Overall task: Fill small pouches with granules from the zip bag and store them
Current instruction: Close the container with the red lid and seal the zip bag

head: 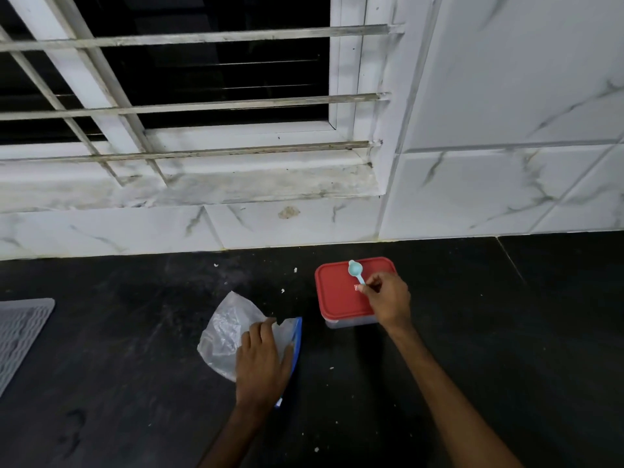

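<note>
Left hand (263, 359) flat on zip bag (223, 336), pinning mouth end to counter (472, 332). Right hand (388, 298) pinched on scoop (356, 271) above red lid (341, 292). No pouches visible. Risk: bag slides or tips, granules spill onto counter; scoop slips from light pinch.

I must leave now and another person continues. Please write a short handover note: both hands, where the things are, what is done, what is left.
Left hand: flat on the zip bag, on the dark counter.
Right hand: pinching the handle of the small blue scoop over the red-lidded box, lid on.
Done: no filled pouch in view.
Left: scoop granules, fill pouches, store them.
</note>
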